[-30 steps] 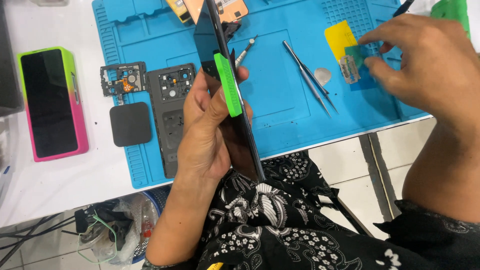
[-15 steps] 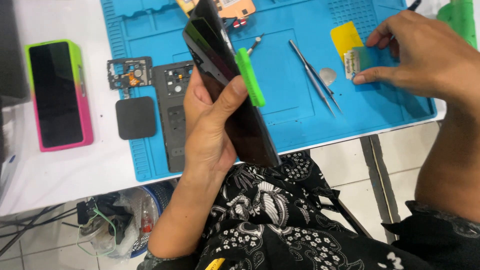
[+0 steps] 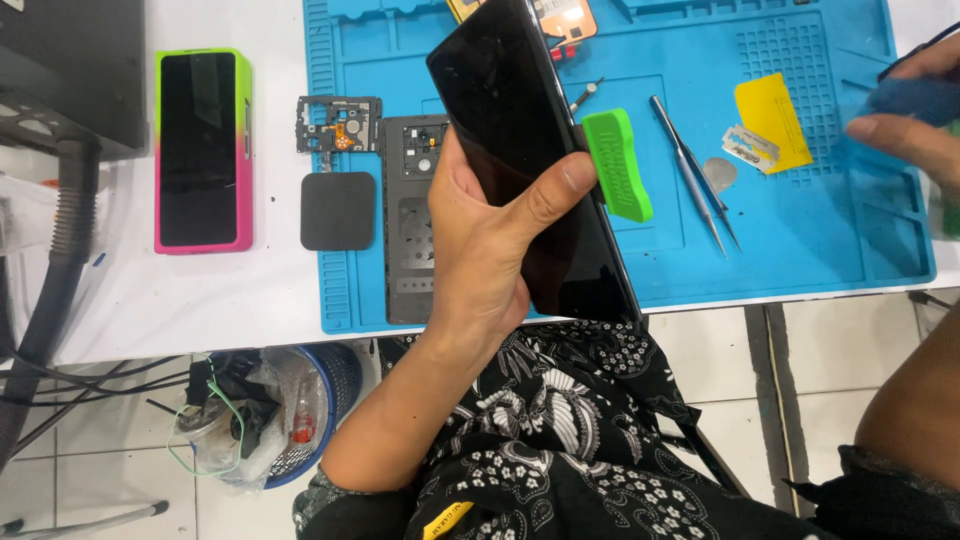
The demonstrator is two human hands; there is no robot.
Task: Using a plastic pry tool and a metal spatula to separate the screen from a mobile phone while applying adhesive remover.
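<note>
The phone (image 3: 530,150) is already opened: its dark inner frame (image 3: 415,215) and a small circuit board (image 3: 338,125) lie loose on the ribbed blue mat (image 3: 800,230), left of the phone. The left hand (image 3: 490,240) grips the glossy black slab, a green wedge clip (image 3: 618,165) on its edge. The right hand (image 3: 905,110) pinches something blue and blurred; reassembly looks outstanding.

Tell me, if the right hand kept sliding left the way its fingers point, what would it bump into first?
Probably the yellow scraper card with the razor blade beside it; the right hand points that way, though its height above the blue mat is unclear.
</note>
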